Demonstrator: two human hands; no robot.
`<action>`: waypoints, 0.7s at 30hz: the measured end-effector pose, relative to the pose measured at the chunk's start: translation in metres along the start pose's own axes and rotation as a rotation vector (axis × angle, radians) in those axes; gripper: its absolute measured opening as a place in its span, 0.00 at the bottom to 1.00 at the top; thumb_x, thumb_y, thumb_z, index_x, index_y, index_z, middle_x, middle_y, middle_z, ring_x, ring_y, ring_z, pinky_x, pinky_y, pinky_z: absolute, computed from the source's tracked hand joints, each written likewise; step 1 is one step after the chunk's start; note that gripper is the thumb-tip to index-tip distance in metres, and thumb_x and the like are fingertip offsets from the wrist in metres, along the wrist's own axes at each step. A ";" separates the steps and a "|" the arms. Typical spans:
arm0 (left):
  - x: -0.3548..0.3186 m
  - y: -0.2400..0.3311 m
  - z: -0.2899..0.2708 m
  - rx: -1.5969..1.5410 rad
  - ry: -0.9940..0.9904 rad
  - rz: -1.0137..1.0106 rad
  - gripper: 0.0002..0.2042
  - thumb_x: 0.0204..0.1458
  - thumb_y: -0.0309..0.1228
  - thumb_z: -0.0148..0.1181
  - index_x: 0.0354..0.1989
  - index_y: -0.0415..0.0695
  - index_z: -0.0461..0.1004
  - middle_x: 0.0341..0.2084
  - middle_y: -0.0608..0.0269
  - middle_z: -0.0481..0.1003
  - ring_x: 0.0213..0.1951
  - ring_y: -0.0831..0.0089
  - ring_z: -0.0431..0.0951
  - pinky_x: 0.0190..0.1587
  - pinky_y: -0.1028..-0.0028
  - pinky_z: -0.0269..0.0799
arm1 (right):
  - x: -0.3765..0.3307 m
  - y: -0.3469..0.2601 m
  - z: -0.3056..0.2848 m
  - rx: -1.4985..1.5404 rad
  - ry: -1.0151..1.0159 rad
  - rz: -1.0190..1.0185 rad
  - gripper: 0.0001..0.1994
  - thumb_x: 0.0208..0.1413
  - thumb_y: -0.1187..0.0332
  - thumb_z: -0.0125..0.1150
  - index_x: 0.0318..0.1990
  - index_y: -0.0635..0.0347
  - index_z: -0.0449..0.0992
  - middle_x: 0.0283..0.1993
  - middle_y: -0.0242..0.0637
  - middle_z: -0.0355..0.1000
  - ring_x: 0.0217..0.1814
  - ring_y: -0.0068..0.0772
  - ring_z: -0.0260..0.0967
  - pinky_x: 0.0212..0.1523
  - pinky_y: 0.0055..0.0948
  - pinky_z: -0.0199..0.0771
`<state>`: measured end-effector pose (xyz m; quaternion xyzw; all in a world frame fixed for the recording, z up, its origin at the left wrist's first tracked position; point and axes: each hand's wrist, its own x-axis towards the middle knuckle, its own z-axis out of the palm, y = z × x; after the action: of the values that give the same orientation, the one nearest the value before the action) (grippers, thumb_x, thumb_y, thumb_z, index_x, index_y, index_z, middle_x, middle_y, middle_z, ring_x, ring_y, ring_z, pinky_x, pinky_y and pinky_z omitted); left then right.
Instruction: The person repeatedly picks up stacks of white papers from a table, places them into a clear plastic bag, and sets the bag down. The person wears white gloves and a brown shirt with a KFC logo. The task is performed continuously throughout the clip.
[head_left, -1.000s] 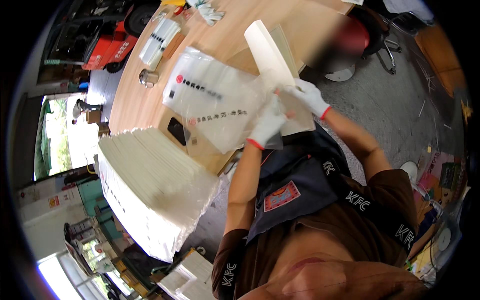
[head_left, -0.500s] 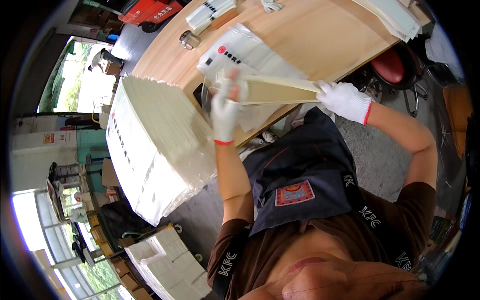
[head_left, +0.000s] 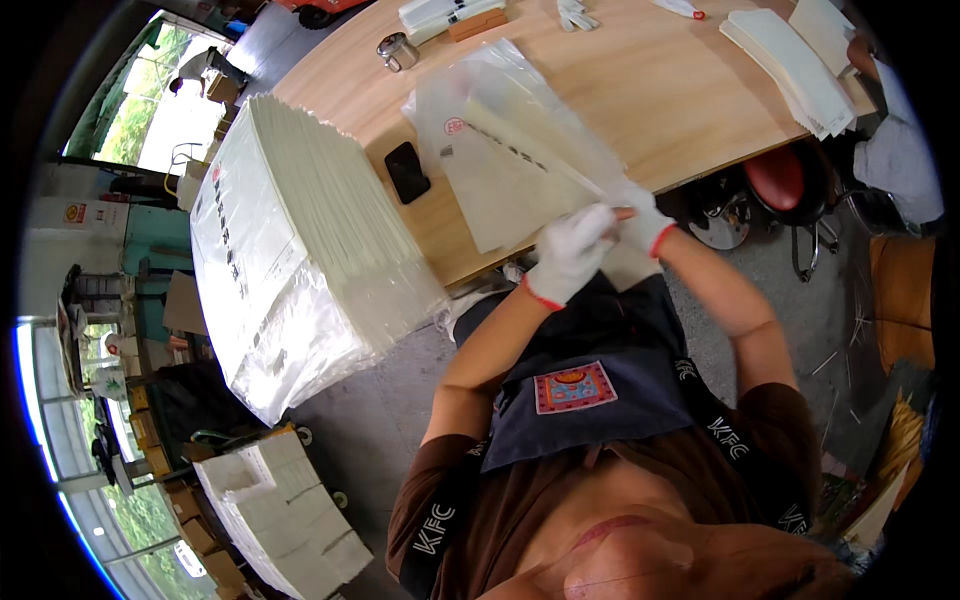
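A clear plastic bag (head_left: 540,115) with red and black print lies on the wooden table, with cream sheets (head_left: 485,205) showing through it. At its near right corner, my right hand (head_left: 640,222), in a white glove with a red cuff, is closed on the bag's edge. My left hand (head_left: 575,248), gloved the same way with bare fingertips showing, is curled against the right one. What its fingers pinch is hidden. Below the hands a cream end sticks out past the table edge over my dark apron (head_left: 640,315).
Left of the table stands a tall stack of cream sheets in plastic (head_left: 300,240). A black phone (head_left: 407,172), a metal canister (head_left: 397,52) and a loose glove (head_left: 576,14) lie on the table (head_left: 640,90). Another person's arm (head_left: 868,60) reaches toward sheets (head_left: 790,70) beside a red stool (head_left: 775,180).
The cream sheets, held up between both hands before, now lie along the bag, seen through its plastic. My left hand has moved right and nearer me, and the hands now meet.
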<state>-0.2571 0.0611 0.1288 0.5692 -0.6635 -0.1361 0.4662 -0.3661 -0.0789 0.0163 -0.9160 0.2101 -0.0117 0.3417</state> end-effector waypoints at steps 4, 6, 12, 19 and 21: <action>0.012 0.003 0.018 0.216 -0.001 0.043 0.16 0.40 0.21 0.56 0.40 0.48 0.74 0.29 0.58 0.75 0.32 0.59 0.77 0.32 0.67 0.73 | 0.007 0.001 0.036 -0.186 0.159 -0.126 0.17 0.50 0.57 0.56 0.46 0.53 0.73 0.47 0.42 0.71 0.58 0.45 0.64 0.59 0.41 0.61; -0.012 -0.048 0.010 0.042 0.013 -0.286 0.12 0.44 0.25 0.57 0.40 0.50 0.73 0.28 0.58 0.75 0.32 0.59 0.77 0.32 0.66 0.72 | -0.013 -0.064 0.004 -0.437 0.239 -0.167 0.21 0.50 0.55 0.57 0.49 0.55 0.71 0.53 0.44 0.66 0.61 0.50 0.58 0.61 0.42 0.58; -0.085 -0.050 0.014 0.316 -0.219 -0.229 0.04 0.51 0.28 0.55 0.33 0.41 0.72 0.27 0.59 0.75 0.29 0.67 0.74 0.34 0.72 0.71 | -0.041 -0.064 0.010 -0.597 0.500 -0.044 0.26 0.47 0.58 0.57 0.52 0.65 0.67 0.60 0.53 0.56 0.67 0.49 0.48 0.65 0.45 0.48; -0.129 -0.110 -0.057 0.619 0.251 -0.355 0.06 0.40 0.26 0.58 0.25 0.46 0.67 0.22 0.57 0.68 0.29 0.59 0.71 0.30 0.62 0.67 | -0.011 -0.036 0.001 -0.517 0.367 0.314 0.24 0.51 0.58 0.52 0.53 0.62 0.64 0.23 0.43 0.73 0.22 0.47 0.72 0.20 0.43 0.69; -0.141 -0.083 -0.053 0.672 0.231 -0.387 0.07 0.38 0.25 0.59 0.25 0.46 0.67 0.22 0.58 0.69 0.29 0.59 0.71 0.30 0.62 0.67 | -0.028 -0.041 -0.007 -0.466 0.281 0.341 0.18 0.51 0.58 0.51 0.45 0.61 0.68 0.24 0.44 0.73 0.23 0.46 0.72 0.21 0.43 0.70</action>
<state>-0.1757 0.1778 0.0320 0.8158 -0.4947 0.0682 0.2916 -0.3770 -0.0443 0.0510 -0.9106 0.4027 -0.0323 0.0874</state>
